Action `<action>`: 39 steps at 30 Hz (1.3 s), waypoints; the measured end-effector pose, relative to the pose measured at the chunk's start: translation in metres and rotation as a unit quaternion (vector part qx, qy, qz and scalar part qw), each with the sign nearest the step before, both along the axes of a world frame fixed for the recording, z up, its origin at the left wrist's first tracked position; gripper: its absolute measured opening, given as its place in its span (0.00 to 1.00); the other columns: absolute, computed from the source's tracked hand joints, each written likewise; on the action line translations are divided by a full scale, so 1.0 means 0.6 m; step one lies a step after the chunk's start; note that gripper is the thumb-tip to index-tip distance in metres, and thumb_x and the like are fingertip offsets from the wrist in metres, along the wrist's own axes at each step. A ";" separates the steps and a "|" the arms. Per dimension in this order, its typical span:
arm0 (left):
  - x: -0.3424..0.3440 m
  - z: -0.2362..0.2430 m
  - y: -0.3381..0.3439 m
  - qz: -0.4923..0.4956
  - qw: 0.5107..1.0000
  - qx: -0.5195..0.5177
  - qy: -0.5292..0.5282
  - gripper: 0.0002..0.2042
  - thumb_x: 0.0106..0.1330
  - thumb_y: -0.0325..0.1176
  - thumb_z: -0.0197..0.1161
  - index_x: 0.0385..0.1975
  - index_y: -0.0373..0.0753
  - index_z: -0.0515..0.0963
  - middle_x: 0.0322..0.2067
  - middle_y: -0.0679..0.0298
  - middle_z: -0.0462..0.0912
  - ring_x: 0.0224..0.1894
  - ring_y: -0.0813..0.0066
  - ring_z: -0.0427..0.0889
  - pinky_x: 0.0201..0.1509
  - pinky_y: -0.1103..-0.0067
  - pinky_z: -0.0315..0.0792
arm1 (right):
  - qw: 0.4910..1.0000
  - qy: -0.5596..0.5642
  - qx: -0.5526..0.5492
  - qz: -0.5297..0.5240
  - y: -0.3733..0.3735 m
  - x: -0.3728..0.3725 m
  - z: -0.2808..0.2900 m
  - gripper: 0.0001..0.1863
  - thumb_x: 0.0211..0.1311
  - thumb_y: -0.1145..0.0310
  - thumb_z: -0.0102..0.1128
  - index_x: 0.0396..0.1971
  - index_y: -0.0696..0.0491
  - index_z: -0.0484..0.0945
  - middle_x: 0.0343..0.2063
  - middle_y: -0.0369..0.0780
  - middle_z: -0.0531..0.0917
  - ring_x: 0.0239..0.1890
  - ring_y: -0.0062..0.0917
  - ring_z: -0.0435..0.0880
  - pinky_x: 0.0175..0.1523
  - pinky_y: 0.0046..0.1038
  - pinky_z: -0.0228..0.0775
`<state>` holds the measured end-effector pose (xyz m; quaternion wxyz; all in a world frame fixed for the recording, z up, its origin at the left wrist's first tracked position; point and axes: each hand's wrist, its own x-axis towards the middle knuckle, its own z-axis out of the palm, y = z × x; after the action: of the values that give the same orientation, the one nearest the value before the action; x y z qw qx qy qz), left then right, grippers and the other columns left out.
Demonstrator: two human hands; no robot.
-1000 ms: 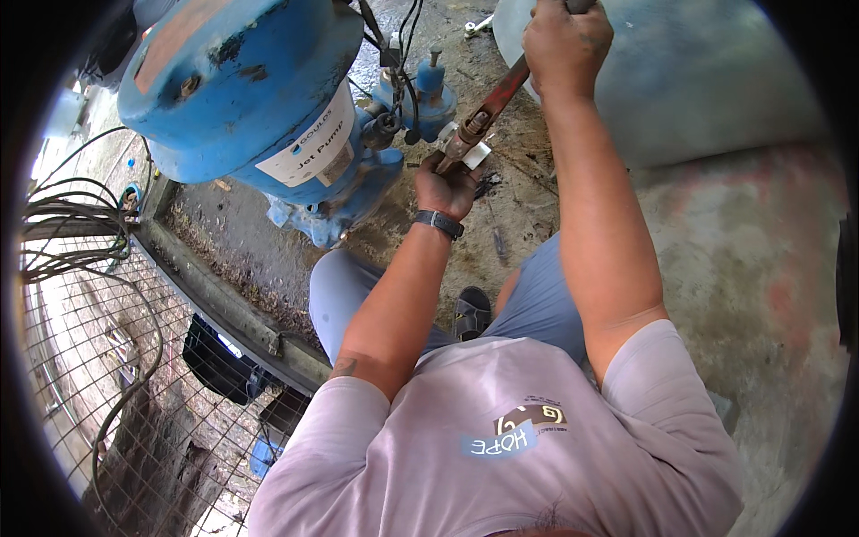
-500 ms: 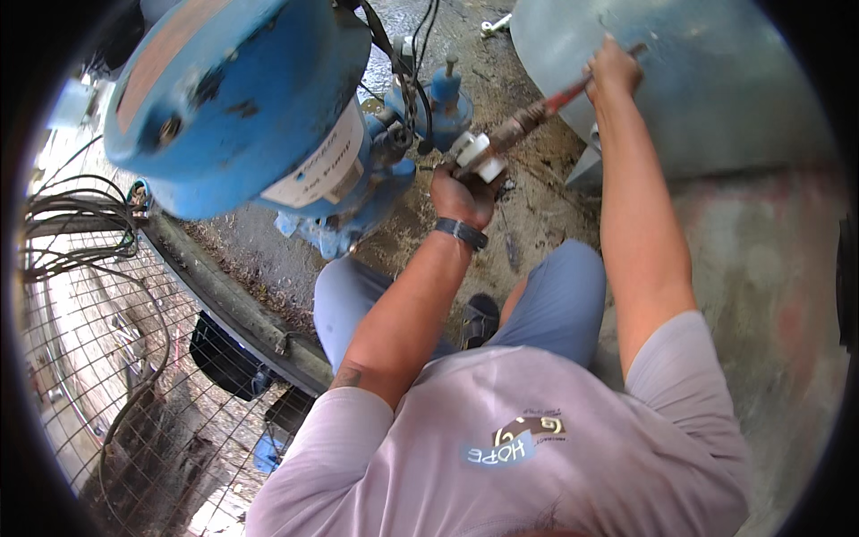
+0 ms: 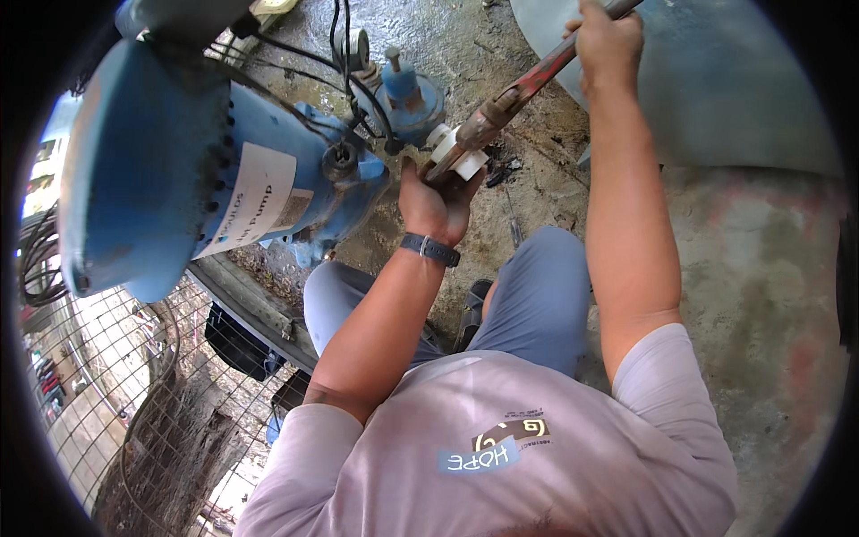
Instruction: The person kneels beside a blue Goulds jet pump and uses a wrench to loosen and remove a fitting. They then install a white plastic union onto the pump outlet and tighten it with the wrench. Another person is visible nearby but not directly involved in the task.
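Blue paint covers a bulky metal pump (image 3: 152, 179) with a white label (image 3: 258, 192) at the left. Beside it, a smaller blue metal part (image 3: 413, 116) topped by a bolt (image 3: 393, 60) stands on the concrete floor (image 3: 488, 40). The left hand (image 3: 434, 204), a dark strap (image 3: 429, 249) around its wrist, is cupped below a white plastic fitting (image 3: 472, 166); with fingers partly hidden, I cannot tell whether they close. A rusty, red-handled metal pipe wrench (image 3: 528, 85) slants from the fitting up to the right hand (image 3: 611, 43), wrapped around its handle, near a rounded grey tank (image 3: 734, 98).
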<state>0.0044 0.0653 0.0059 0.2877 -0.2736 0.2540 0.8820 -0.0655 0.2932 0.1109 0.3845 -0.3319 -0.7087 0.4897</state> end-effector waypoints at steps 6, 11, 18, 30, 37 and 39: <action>-0.008 0.041 0.009 -0.013 0.995 -0.096 -0.021 0.22 0.75 0.45 0.34 0.56 0.38 0.69 0.52 0.53 0.76 0.52 0.53 0.78 0.60 0.51 0.67 | 0.977 0.073 -0.186 0.071 -0.005 0.007 -0.006 0.12 0.64 0.65 0.56 0.39 0.60 0.74 0.24 0.39 0.76 0.24 0.28 0.77 0.30 0.31 0.71; -0.020 0.026 0.020 -0.040 0.979 -0.195 -0.052 0.17 0.73 0.40 0.38 0.53 0.41 0.71 0.46 0.57 0.81 0.46 0.58 0.83 0.49 0.56 0.76 | 0.963 0.065 -0.259 0.047 -0.003 -0.001 0.009 0.13 0.64 0.63 0.55 0.33 0.59 0.74 0.19 0.37 0.75 0.18 0.26 0.74 0.25 0.29 0.68; -0.019 0.039 0.016 -0.040 0.975 -0.202 -0.082 0.15 0.73 0.34 0.40 0.53 0.41 0.71 0.48 0.59 0.79 0.49 0.59 0.80 0.55 0.54 0.75 | 0.964 -0.006 -0.266 -0.014 -0.019 -0.011 0.030 0.16 0.63 0.60 0.57 0.26 0.59 0.75 0.16 0.36 0.74 0.13 0.24 0.72 0.19 0.29 0.64; -0.023 0.028 0.011 -0.037 0.975 -0.192 -0.102 0.16 0.74 0.33 0.37 0.55 0.39 0.68 0.49 0.57 0.79 0.51 0.58 0.81 0.55 0.56 0.77 | 0.973 -0.117 -0.176 -0.088 -0.032 -0.022 0.039 0.19 0.65 0.57 0.55 0.24 0.59 0.75 0.14 0.37 0.72 0.15 0.28 0.73 0.21 0.33 0.64; -0.024 0.029 0.014 -0.048 0.971 -0.191 -0.134 0.17 0.75 0.33 0.38 0.56 0.34 0.67 0.52 0.53 0.77 0.51 0.56 0.80 0.53 0.60 0.79 | 0.940 0.022 -0.339 0.014 -0.010 -0.002 0.039 0.13 0.70 0.63 0.53 0.36 0.60 0.69 0.18 0.34 0.66 0.18 0.22 0.65 0.26 0.30 0.63; -0.017 0.034 0.015 -0.010 0.972 -0.178 -0.151 0.17 0.75 0.32 0.39 0.56 0.30 0.67 0.52 0.51 0.75 0.50 0.55 0.80 0.52 0.61 0.80 | 0.937 0.019 -0.347 0.031 -0.022 0.010 0.062 0.14 0.71 0.62 0.51 0.37 0.59 0.69 0.19 0.34 0.64 0.20 0.21 0.65 0.27 0.30 0.63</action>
<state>-0.0057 0.0743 0.0262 0.2784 -0.4477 0.3631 0.7683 -0.0595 0.2801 0.1481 0.2433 -0.4132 -0.4977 0.7227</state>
